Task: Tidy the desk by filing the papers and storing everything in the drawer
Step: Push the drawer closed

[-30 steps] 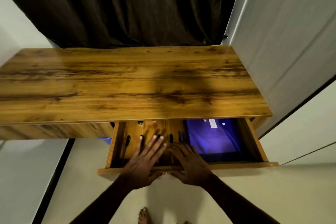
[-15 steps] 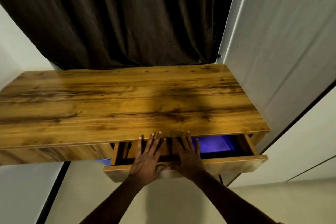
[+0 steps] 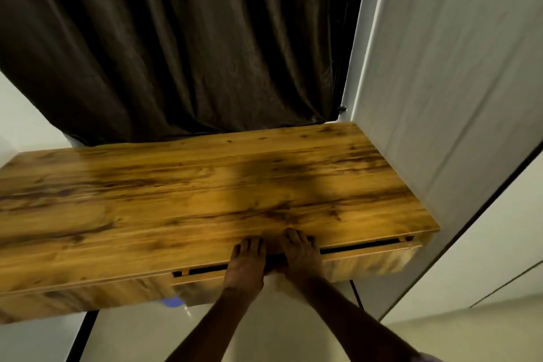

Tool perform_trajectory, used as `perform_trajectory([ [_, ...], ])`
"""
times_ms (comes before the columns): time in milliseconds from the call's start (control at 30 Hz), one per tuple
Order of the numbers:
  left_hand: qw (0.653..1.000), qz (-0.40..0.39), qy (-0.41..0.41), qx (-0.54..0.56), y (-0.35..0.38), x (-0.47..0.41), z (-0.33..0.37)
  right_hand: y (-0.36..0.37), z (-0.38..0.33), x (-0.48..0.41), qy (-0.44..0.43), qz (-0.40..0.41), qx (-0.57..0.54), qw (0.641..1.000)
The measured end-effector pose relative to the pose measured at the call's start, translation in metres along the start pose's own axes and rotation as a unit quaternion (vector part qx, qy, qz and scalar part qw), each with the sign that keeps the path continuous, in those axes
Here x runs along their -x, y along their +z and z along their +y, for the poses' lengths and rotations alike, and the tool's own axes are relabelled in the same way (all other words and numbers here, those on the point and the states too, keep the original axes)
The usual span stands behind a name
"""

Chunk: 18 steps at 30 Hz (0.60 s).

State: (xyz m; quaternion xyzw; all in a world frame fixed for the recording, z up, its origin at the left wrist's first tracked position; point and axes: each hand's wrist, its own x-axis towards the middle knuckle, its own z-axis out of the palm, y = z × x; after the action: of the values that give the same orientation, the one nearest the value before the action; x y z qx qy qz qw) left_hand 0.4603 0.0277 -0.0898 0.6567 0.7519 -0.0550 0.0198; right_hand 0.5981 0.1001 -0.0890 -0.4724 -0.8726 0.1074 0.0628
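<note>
Both forearms reach toward twelve o'clock. The left hand [image 3: 245, 261] and right hand [image 3: 301, 254] lie side by side, fingers spread flat, pinching nothing, palms against the drawer [image 3: 373, 258] front. Its long axis runs nine to three; a thin dark gap remains under the desk [image 3: 176, 200] edge. Closing it likely needs a push toward twelve.

Desk [image 3: 176, 203] top is bare wood across its full width, open to a hand from the front edge to the dark curtain [image 3: 176, 38] hanging along the rear. The white wall panel [image 3: 440, 97] stands against the right end and closes that side. The drawer [image 3: 367, 258] shows only a thin dark slit under the top, too narrow to enter, with both hands flat against its front at mid-span.
</note>
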Motion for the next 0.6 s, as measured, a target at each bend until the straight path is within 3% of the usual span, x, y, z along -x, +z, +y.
perform_trajectory([
  [400,0.99,0.118,0.06,-0.056,-0.007,-0.016,0.004,-0.008,0.004,-0.016,-0.067,-0.043,0.148,0.986],
  [600,0.993,0.088,0.067,-0.033,-0.012,-0.015,-0.003,-0.008,0.012,-0.017,-0.082,-0.053,0.143,0.985],
])
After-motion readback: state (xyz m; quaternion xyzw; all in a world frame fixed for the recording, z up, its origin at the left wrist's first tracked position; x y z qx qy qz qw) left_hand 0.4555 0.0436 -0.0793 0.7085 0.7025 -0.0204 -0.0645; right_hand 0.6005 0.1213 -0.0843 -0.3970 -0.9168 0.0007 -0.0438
